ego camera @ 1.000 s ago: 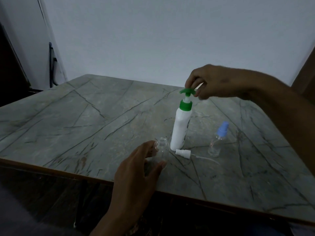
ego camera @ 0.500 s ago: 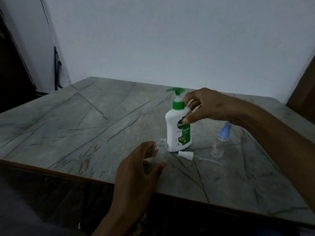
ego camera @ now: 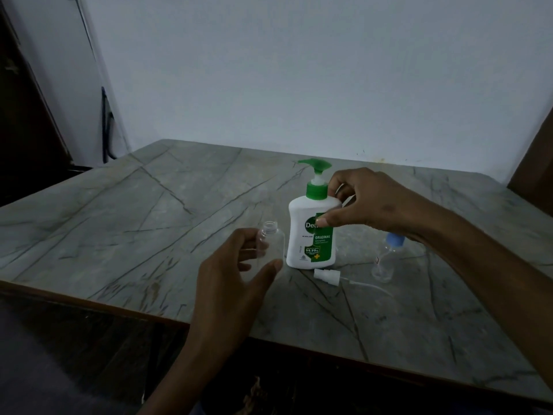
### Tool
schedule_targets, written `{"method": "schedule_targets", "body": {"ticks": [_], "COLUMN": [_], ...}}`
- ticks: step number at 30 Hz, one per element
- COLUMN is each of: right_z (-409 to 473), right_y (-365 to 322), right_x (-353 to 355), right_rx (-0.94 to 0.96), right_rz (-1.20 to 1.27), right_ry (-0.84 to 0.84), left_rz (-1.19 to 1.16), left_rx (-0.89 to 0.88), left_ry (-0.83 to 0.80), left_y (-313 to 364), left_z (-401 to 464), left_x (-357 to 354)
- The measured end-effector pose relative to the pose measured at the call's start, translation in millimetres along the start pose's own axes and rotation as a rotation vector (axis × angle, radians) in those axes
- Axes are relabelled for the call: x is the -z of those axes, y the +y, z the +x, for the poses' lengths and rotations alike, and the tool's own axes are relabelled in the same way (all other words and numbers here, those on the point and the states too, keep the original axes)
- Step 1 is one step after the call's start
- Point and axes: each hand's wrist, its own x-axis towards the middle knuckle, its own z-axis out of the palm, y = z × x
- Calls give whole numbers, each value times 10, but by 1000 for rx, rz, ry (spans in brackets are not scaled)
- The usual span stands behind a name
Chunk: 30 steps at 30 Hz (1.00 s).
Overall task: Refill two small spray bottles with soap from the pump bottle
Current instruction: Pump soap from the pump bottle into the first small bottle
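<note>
A white pump bottle (ego camera: 302,232) with a green pump head and green label stands upright mid-table, its spout pointing left. My right hand (ego camera: 363,202) grips its upper body from the right, thumb on the label. Just left of it stands a clear small spray bottle (ego camera: 273,235) with an open neck; my left hand (ego camera: 236,271) holds it around the lower part. Its white spray head (ego camera: 326,276) with a thin dip tube lies on the table in front of the pump bottle. A second small spray bottle (ego camera: 386,260), blue-capped, stands to the right under my right wrist.
The grey veined stone table (ego camera: 134,235) has its near edge running across the lower view. A white wall rises behind it. A dark doorway and a hanging cable are at the far left, and a brown panel is at the right edge.
My right hand moved from the pump head down to the bottle's body and turned the bottle so its label faces me. My left hand stayed on the open spray bottle.
</note>
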Motion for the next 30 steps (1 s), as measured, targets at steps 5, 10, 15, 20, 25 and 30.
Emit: {"method": "schedule_targets", "body": {"ticks": [5,10,15,20,25,30], "right_z": [-60,-137,-303,-194,219,634], "right_y": [-21,-75,-266,-436,-640,-621], "right_x": [-3,55,467,841,537,178], "right_rx": [15,32,13,61,53,-76], "right_rz": [-46,-102,-97,29,28,-14], "right_ry": [-14,-71,-127,85,275,325], "left_rz": [-39,-111,-130,-102,-110,-45], "left_rx": [-5,-23,-40,-78,-107,-156], "left_ry": [-9,33,59,99,115,109], "left_y": [72,179,206,236,242,148], "left_z": [54,125,192,353,498,678], "left_x": [-27,-11,16,-12,-131,-202]}}
